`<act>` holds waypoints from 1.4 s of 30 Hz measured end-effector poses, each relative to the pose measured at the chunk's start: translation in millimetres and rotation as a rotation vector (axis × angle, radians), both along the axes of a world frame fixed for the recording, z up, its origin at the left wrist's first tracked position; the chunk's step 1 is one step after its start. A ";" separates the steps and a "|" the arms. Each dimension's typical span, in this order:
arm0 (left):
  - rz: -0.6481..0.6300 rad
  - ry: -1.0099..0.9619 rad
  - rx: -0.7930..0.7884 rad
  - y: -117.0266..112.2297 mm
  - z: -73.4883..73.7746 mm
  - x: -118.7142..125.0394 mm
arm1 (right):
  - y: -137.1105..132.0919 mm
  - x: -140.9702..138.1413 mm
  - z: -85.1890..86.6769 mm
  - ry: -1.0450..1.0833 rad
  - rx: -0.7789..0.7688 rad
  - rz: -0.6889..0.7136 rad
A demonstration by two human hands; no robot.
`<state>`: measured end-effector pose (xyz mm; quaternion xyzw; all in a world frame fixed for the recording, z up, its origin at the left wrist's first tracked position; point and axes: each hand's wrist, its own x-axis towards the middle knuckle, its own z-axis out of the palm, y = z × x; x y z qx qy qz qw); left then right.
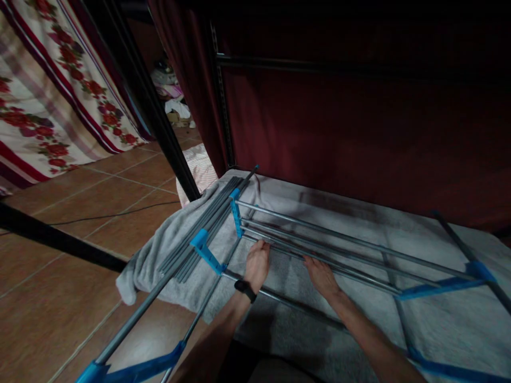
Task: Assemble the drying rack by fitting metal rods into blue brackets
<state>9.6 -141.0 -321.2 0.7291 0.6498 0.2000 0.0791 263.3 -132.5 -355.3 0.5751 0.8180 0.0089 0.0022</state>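
A partly built rack of grey metal tubes and blue plastic brackets lies on a grey blanket (287,332). My left hand (258,261), with a black watch on its wrist, is closed around a thin metal tube (286,252) near the blue bracket (236,215). Farther along the same tube, my right hand (320,275) has its fingers curled over it. Above and behind this tube run several parallel tubes toward another blue bracket (443,287) at the right. My fingertips are partly hidden by the tube and the hands.
Several loose grey tubes (211,226) lie bundled at the left of the blanket. A black metal post (159,111) rises beside it. A dark red curtain (339,138) hangs behind. Left are the tiled floor (51,255), a black cable (120,214) and a floral curtain (59,90).
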 end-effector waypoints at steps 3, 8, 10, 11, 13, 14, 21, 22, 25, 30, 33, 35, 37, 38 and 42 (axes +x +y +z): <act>0.362 -0.150 0.075 -0.9 -6.1 -25.5 | -0.7 2.8 -5.7 0.022 0.027 0.019; 0.663 -0.283 0.069 30.5 -18.3 -51.9 | -3.2 3.5 -13.3 0.049 0.063 0.034; 0.669 -0.318 0.024 42.9 -22.9 -56.5 | -3.9 2.9 -14.3 0.051 0.071 0.029; 0.669 -0.331 0.011 47.1 -25.1 -58.1 | -4.1 2.5 -14.7 0.051 0.078 0.026; 0.667 -0.340 0.017 51.5 -29.1 -60.8 | -4.2 1.9 -15.7 0.046 0.088 0.015; 0.666 -0.341 0.024 52.1 -30.9 -62.1 | -4.0 1.7 -16.4 0.044 0.086 0.010; 0.685 -0.320 0.034 53.7 -38.6 -68.9 | -0.7 3.4 -18.6 0.062 0.053 0.010; 0.682 -0.316 0.032 54.6 -39.5 -68.8 | -1.1 4.4 -18.1 0.059 0.056 0.010; 0.665 -0.305 0.017 57.2 -42.3 -66.2 | -3.8 8.8 -16.2 0.043 0.072 0.006; 0.661 -0.288 -0.015 58.0 -45.7 -60.6 | -7.9 14.1 -16.3 0.033 0.077 -0.003; 0.663 -0.277 -0.022 57.5 -46.1 -59.4 | -8.4 14.6 -18.3 0.039 0.085 -0.007; 0.663 -0.273 -0.027 57.4 -45.8 -59.3 | -8.2 14.7 -19.3 0.070 0.104 0.002; 0.664 -0.268 -0.033 57.5 -45.2 -59.2 | -7.6 15.0 -19.7 0.118 0.130 0.019; 0.666 -0.266 -0.036 57.5 -44.9 -59.1 | -7.3 15.1 -19.7 0.142 0.142 0.026; 0.670 -0.256 -0.044 57.8 -43.1 -58.7 | -6.9 14.6 -18.8 0.197 0.157 0.044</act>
